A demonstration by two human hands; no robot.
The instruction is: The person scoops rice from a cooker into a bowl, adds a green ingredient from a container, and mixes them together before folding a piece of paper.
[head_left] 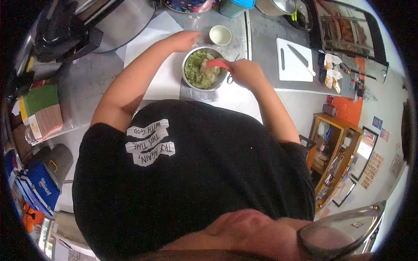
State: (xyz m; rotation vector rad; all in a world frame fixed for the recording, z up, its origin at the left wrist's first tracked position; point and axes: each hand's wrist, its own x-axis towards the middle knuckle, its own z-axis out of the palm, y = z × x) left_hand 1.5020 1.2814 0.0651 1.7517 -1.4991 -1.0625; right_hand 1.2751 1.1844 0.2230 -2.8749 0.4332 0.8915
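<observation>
A metal bowl (184, 77) holds a chopped green and pale mixture (198, 71). My right hand (244, 73) is closed round the handle of a red utensil (217, 64), whose far end rests in the mixture. Just beyond the bowl's upper left rim is my left hand (186, 41), slightly blurred, its fingers loosely apart with nothing seen in them. Whether it touches the rim is unclear. A small pale bowl (220, 35) stands behind the metal one. Scissors (230, 78) lie partly hidden beside the bowl, near my right hand.
A white cutting board (296, 75) with a knife (300, 55) lies to the right, beside opened packets (332, 71). A large dark appliance (69, 35) stands at the left. Containers (235, 8) line the back. A wooden shelf (333, 152) stands at the right.
</observation>
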